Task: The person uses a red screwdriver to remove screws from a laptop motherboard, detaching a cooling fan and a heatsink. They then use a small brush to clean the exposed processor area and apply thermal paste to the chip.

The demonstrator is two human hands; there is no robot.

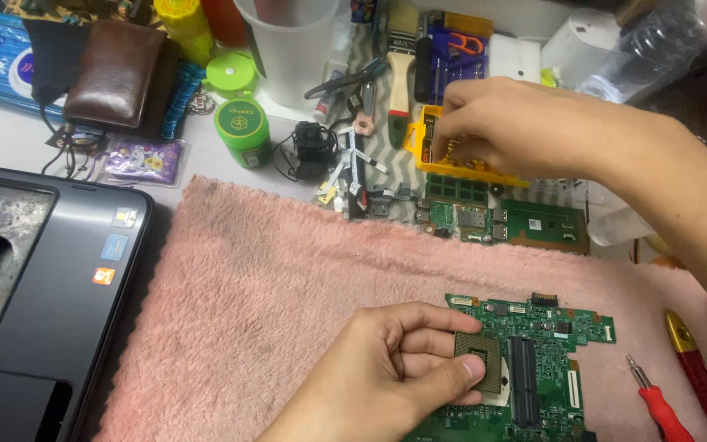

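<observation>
The pink fleece towel (288,278) covers most of the lower frame, spread across the pale table (10,131), and at the far left edge lies the dark laptop shell (59,303), its palm rest facing up. On the towel at the lower right sits the green motherboard (542,360), flat, components up. My left hand (394,368) comes in from the bottom centre and rests on the board's left side; its grip is narrow, thumb and forefinger closed on the square processor chip (478,364), which sits at the board's socket, though I cannot tell whether it is seated or just lifted clear. My right hand (501,127) reaches across from the right edge to the upper centre, fingers curled down into the yellow screwdriver bit holder (452,164) beyond the towel; the fingertips are hidden among the bits, so I may be pinching one, but I cannot tell. Just below that holder, along the towel's far edge, lie smaller green circuit boards (533,221). At the lower right, beside the motherboard, two red-handled screwdrivers (681,385) lie on the towel, untouched. In the upper left of the frame sits a brown leather wallet (116,74), and near it, towards the centre, a small green round tin (243,131).
</observation>
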